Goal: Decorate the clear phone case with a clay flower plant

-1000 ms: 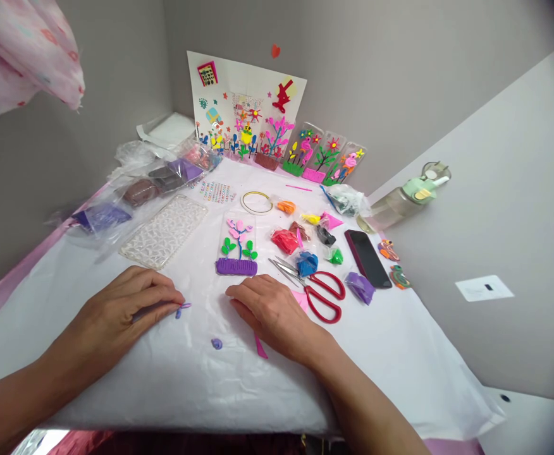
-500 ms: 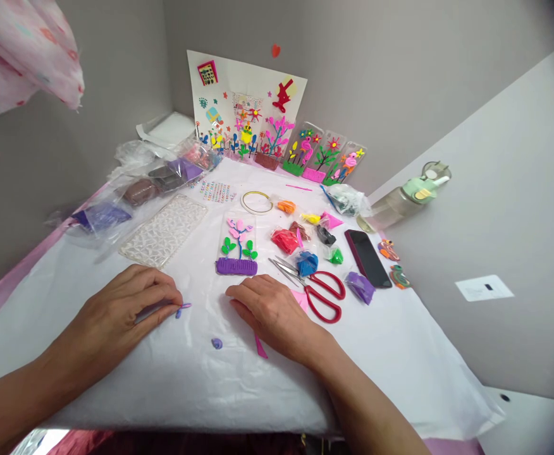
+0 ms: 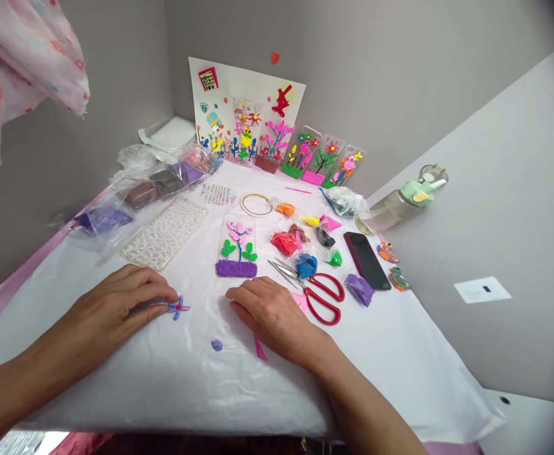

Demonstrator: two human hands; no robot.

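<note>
A small blue-purple clay flower (image 3: 179, 308) with a red centre lies on the white sheet. My left hand (image 3: 128, 300) touches it, thumb and forefinger closed on its left petal. Resting on the sheet to the right is my right hand (image 3: 270, 316), loosely bent, thumb a little apart from the fingers, with no object visible in it. A pink strip (image 3: 260, 349) sticks out from beneath that hand. Between the hands, nearer me, sits a little purple clay coil (image 3: 217, 345). Beyond them lies a clear phone case (image 3: 223, 237) bearing pink clay flowers, green leaves and a purple base.
Red-handled scissors (image 3: 322, 297) lie right of my right hand. Bagged clay lumps, such as red (image 3: 284, 242) and blue (image 3: 306, 265), spread behind them. A phone (image 3: 367, 259) and bottle (image 3: 400, 202) are at right. A textured clear case (image 3: 166, 234) lies left, decorated cases (image 3: 300, 151) stand behind.
My left fingers have drawn back slightly to the left, so the clay flower's red centre and more petals now show. My right hand stays in place.
</note>
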